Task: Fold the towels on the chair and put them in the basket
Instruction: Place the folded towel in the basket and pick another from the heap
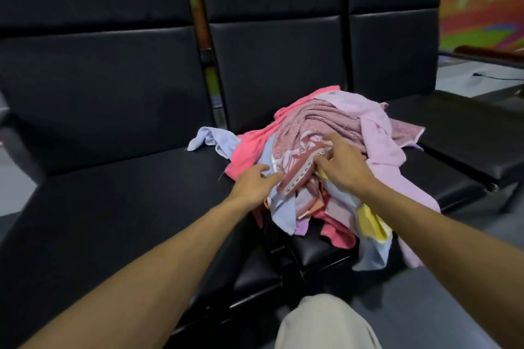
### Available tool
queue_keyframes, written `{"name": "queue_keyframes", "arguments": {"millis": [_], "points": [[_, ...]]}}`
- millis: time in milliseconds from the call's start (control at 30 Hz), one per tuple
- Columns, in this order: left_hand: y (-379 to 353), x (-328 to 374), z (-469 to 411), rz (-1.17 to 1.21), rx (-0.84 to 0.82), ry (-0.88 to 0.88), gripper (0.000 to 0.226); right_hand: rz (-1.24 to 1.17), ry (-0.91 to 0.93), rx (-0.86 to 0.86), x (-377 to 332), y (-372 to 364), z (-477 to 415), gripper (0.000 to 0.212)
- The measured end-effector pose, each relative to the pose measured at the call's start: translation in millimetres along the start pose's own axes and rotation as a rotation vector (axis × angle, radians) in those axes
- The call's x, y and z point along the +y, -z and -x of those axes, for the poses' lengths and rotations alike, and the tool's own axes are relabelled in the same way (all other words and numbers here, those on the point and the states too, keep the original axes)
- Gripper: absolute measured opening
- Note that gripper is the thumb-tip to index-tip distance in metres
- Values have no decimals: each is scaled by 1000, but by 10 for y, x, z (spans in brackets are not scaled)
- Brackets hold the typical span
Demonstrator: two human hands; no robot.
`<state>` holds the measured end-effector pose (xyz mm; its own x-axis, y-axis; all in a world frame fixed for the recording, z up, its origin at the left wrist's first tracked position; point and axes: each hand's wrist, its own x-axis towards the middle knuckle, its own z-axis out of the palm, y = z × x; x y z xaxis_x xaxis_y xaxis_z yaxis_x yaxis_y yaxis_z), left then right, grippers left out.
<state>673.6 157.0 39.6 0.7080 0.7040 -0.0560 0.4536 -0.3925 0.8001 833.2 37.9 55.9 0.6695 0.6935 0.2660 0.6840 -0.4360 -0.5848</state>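
- The towels (pixel 326 156) are heaped in one tangled pile on the middle seat of the black chair (pixel 119 193), with several edges spilling over the near edge of the seat.
- A patterned pink towel with a white trimmed border (pixel 300 161) lies on top of the heap, between the two hands.
- The left hand (pixel 255 181) is laid on the near-left side of the pile, its fingers (pixel 269 177) loosely apart and resting against a light blue towel (pixel 280 207); nothing is seen to be clamped.
- The right hand (pixel 340 164) is set on the crest of the pile, its fingers curled at the trimmed border; whether the border is pinched cannot be told.
- If the patterned towel is lifted while its folds are caught under its neighbours, several pieces are likely to be dragged along.
- The pieces overhanging the near edge, among them a yellow one (pixel 371 224), could be pulled to the floor by such a tug.
- No basket is visible in this view, so its place cannot be given.
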Motion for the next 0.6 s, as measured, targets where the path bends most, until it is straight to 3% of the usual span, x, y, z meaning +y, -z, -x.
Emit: {"name": "queue_keyframes", "arguments": {"millis": [67,167,300,400,500,600], "points": [[-145,-9,-166,26,18,13,40,-47,-19,-1,57,-57,-74,45],[-211,-42,-247,-22,141,-27,5,10,-5,60,80,-182,-135,27],[-92,-9,-154,186,124,-15,13,-86,-23,156,-54,-191,-89,14],[94,109,-5,472,45,84,24,-253,115,202,-400,-136,7,11],[317,172,107,913,-189,107,44,-448,309,101,-889,-105,93,12],[516,105,205,1160,-193,68,33,-597,361,11,-1100,-103,200,14]]}}
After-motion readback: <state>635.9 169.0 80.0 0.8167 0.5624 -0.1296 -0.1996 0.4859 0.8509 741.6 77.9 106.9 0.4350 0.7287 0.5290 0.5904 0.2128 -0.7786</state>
